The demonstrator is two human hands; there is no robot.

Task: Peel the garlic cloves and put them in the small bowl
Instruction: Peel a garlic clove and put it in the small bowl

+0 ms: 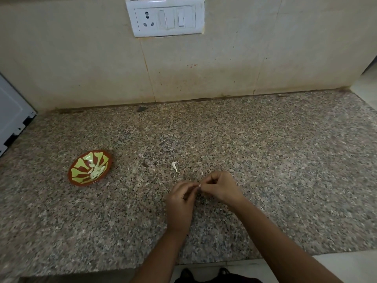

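Note:
My left hand (180,198) and my right hand (219,187) meet above the middle of the granite counter. Between their fingertips they pinch a small garlic clove (199,186), of which only a white tip shows. A small red bowl with a yellow-green pattern (77,164) sits on the counter to the left, well apart from both hands. Several peeled garlic cloves (97,170) lie inside it. A loose piece of white garlic skin (175,166) lies on the counter just beyond my hands.
The granite counter (265,160) ends at a tiled wall with a white socket plate (165,17). A white appliance (12,111) stands at the far left. The counter's front edge runs close to my forearms. Small skin flakes lie scattered near the hands.

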